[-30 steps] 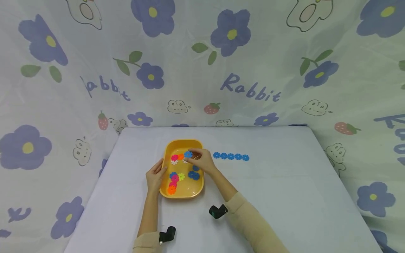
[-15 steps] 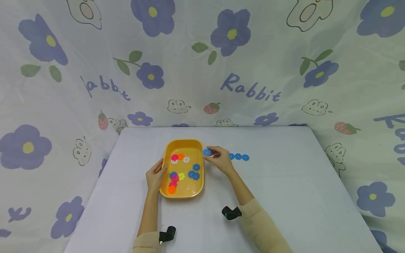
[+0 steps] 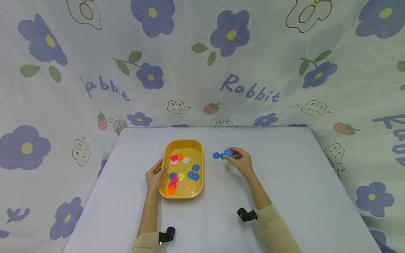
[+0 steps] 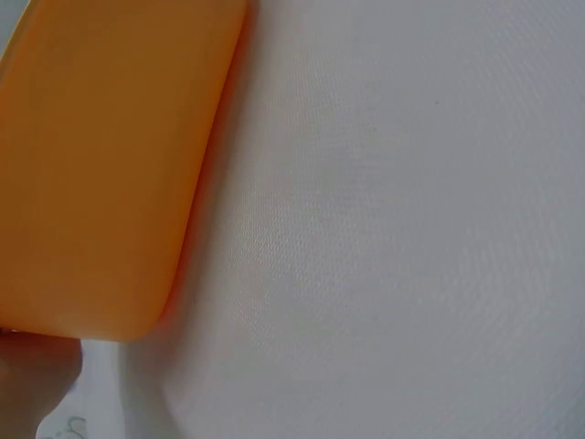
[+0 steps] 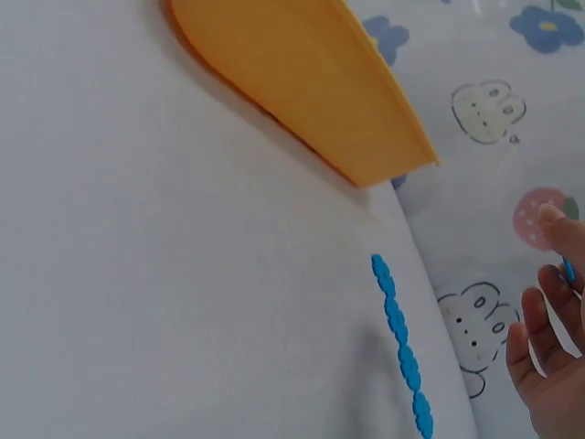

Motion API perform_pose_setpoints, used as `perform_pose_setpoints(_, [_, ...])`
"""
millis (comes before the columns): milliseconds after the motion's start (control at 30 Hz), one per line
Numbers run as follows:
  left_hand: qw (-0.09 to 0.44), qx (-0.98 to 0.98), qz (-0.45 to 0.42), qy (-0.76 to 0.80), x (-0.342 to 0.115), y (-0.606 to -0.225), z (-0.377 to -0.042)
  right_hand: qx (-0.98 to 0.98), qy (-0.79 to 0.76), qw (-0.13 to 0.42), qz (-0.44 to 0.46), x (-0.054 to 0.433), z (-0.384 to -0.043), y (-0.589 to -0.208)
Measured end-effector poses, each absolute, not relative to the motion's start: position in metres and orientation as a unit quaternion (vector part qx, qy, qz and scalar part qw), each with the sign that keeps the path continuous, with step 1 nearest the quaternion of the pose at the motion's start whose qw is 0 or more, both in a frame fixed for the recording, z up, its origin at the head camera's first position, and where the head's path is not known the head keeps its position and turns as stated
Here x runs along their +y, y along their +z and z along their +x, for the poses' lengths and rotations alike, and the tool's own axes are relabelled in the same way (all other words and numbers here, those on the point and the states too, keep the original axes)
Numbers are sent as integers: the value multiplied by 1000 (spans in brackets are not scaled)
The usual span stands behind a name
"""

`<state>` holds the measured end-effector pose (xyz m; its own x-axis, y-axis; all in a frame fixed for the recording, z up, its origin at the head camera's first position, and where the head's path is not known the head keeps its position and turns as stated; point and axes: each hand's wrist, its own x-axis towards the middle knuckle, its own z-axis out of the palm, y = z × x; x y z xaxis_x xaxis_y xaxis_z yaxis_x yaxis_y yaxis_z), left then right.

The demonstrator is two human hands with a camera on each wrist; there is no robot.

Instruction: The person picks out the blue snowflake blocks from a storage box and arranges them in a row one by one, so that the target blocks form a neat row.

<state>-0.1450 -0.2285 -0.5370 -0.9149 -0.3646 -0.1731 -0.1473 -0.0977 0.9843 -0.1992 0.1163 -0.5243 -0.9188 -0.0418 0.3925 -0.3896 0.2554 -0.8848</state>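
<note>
My right hand (image 3: 243, 162) pinches a blue flower-shaped disc (image 3: 228, 151) between thumb and fingertips, above a row of blue discs (image 3: 216, 155) on the table. The hand covers part of that row in the head view. In the right wrist view the whole row of discs (image 5: 398, 329) shows edge-on, lying flat, and the held disc is only a sliver. My left hand (image 3: 154, 179) grips the left rim of a yellow tray (image 3: 186, 143). Inside lie several loose discs: blue discs (image 3: 193, 175), white, pink, orange discs (image 3: 171, 190) and a yellow-green disc (image 3: 181, 176).
A white cloth covers the table (image 3: 284, 182), which meets a hanging patterned curtain (image 3: 190, 70) at the back and sides. Black wrist cameras (image 3: 246, 214) stick out from both sleeves.
My right hand has carried the blue disc out of the tray and rightward, over the row of blue discs. The left hand and tray have stayed in place.
</note>
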Motion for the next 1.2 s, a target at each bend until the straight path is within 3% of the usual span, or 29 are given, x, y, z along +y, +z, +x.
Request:
perform_pose_setpoints(467, [77, -671, 194, -711, -229, -539, -145, -818, 556, 148, 11, 182, -200, -547])
perform_pose_setpoints(900, [80, -669, 191, -714, -228, -539, -145, -839, 506, 199, -5, 220, -201, -578])
perform_pose_setpoints(1200, [80, -672, 195, -710, -228, -539, -145, -864, 473, 169, -21, 222, -200, -580])
